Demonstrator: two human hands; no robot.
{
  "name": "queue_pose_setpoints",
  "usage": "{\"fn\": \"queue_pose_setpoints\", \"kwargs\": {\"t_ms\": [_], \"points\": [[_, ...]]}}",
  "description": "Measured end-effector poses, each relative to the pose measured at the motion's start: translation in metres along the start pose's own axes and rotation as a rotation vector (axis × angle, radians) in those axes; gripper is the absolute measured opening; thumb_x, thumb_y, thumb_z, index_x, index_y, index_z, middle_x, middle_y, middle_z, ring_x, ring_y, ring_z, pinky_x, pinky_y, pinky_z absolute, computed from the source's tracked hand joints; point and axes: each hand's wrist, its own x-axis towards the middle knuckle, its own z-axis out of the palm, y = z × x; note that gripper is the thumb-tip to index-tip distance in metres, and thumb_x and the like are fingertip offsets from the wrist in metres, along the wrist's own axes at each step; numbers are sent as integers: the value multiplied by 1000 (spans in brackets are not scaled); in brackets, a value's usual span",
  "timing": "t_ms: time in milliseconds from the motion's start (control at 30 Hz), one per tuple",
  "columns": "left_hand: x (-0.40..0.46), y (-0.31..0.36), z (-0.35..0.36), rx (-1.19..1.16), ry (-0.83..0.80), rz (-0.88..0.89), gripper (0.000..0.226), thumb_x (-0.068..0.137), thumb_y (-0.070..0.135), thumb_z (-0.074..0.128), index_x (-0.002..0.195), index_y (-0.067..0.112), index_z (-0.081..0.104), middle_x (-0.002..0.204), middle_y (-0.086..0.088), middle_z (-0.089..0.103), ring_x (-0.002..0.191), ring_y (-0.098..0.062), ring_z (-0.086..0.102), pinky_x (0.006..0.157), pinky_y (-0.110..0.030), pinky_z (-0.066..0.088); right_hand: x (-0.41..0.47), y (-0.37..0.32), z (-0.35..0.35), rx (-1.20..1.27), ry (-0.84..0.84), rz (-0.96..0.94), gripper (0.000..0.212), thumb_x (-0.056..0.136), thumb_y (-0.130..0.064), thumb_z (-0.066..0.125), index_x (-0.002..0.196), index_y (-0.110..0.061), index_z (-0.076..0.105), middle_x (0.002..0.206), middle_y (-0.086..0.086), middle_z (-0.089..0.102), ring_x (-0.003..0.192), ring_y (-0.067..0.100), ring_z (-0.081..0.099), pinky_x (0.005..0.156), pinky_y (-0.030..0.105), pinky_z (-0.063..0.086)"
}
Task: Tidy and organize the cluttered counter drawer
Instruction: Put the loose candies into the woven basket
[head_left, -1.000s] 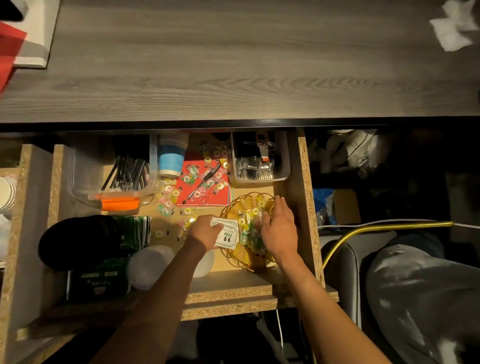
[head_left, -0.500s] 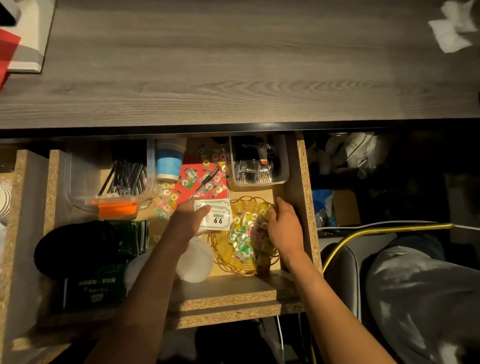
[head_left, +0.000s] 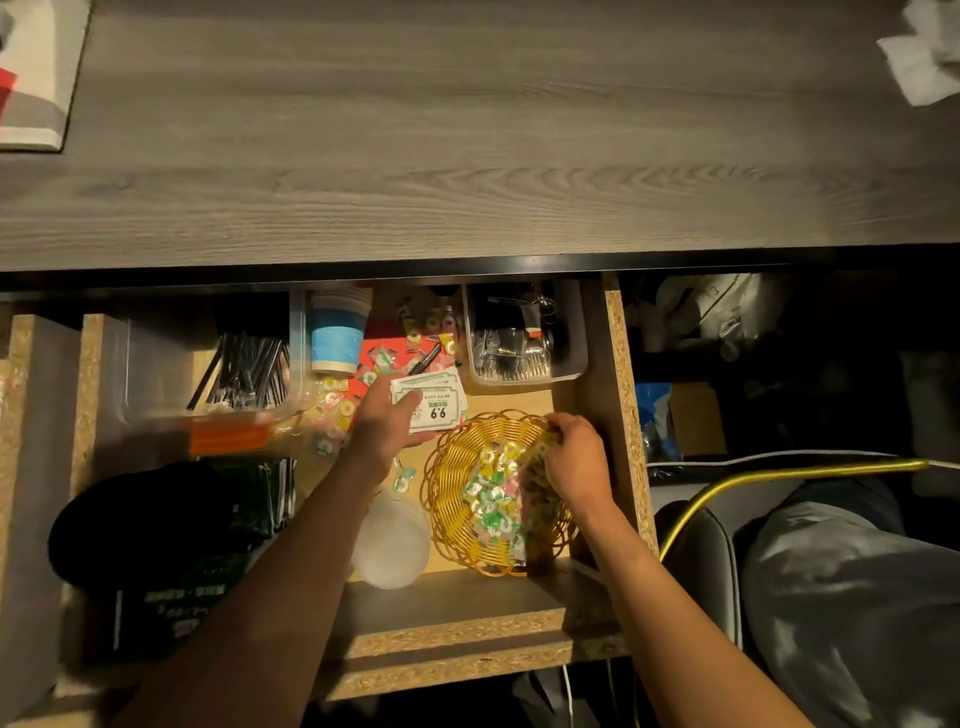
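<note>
At frame centre the left hand (head_left: 387, 431) pinches a stack of coupons (head_left: 434, 402) while the right hand (head_left: 574, 460) curls its fingers on the basket (head_left: 447, 499) rim

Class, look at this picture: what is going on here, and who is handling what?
A person is sorting an open drawer under a wooden counter. The left hand holds a stack of paper coupons marked 9.9 above the drawer floor. The right hand grips the rim of a yellow wicker basket that holds wrapped candies. More loose candies lie scattered around a red card further back, so the tidying is unfinished.
</note>
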Motion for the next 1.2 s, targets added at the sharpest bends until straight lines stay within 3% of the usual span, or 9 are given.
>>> {"fn": "queue_pose_setpoints", "kwargs": {"t_ms": [100, 267, 400, 500, 667, 833, 1000, 1100, 1200], "points": [[4, 1, 4, 24, -40, 10, 31, 102, 15, 53, 130, 25, 45, 120, -2, 59, 91, -16, 66, 60, -26, 60, -1, -13, 1, 54, 88, -134, 32, 101, -14, 49, 129, -10, 63, 128, 5, 61, 123, 20, 53, 104, 26, 38], [0, 8, -2, 79, -8, 68, 34, 101, 20, 55, 133, 27, 45, 118, 1, 61, 83, -12, 68, 69, -32, 61, -1, -56, 8, 169, -75, -232, 38, 104, -27, 45, 139, -14, 54, 133, 1, 60, 128, 16, 49, 99, 20, 35], [-15, 11, -5, 88, -71, 264, 24, 101, 20, 54, 120, 35, 52, 107, 9, 66, 83, -9, 72, 62, -32, 60, -14, -80, 20, 284, -146, -284, 33, 105, -30, 41, 136, -24, 50, 118, -11, 62, 108, 9, 60, 80, 15, 49], [-23, 12, 6, 58, -25, 272, 17, 101, 19, 54, 105, 36, 57, 104, 6, 64, 77, -9, 71, 53, -23, 57, -24, -88, 30, 529, -135, -179, 36, 105, -22, 40, 142, -22, 42, 122, -1, 63, 97, 5, 63, 67, 12, 50], [-30, 6, 18, -43, -84, 139, 18, 104, 14, 45, 121, 18, 50, 103, -4, 63, 78, -17, 65, 45, -23, 52, -25, -91, 24, 667, -113, -49, 41, 106, -16, 41, 146, -21, 38, 105, 0, 59, 65, -11, 57, 52, 10, 43], [-21, 4, 4, 52, -171, 139, 33, 98, 5, 55, 125, 22, 46, 111, -3, 63, 88, -19, 69, 53, -26, 57, -22, -83, 17, 655, -142, -73, 31, 105, -14, 41, 136, -20, 42, 112, 0, 61, 78, -5, 64, 58, 14, 49], [-14, -1, -6, 51, -157, 126, 21, 97, 1, 56, 113, 14, 58, 112, -7, 69, 84, -7, 70, 63, -24, 58, -19, -82, 19, 623, -199, -60, 38, 105, -19, 42, 142, -25, 37, 110, -8, 61, 87, -2, 65, 67, 16, 53], [-4, -2, -16, 175, -23, 156, 30, 93, -2, 62, 122, 3, 56, 114, -7, 65, 85, -6, 65, 56, -19, 56, -17, -69, 12, 422, 9, -54, 34, 104, -22, 46, 137, -21, 50, 117, -8, 64, 105, 5, 61, 83, 16, 50], [9, -6, -20, 295, 115, 184, 32, 95, 4, 60, 127, 5, 56, 125, -15, 63, 105, -27, 66, 76, -42, 62, -12, -39, 8, 185, 152, -47, 37, 103, -24, 47, 139, -14, 53, 135, 4, 59, 128, 16, 51, 106, 30, 42]]}}
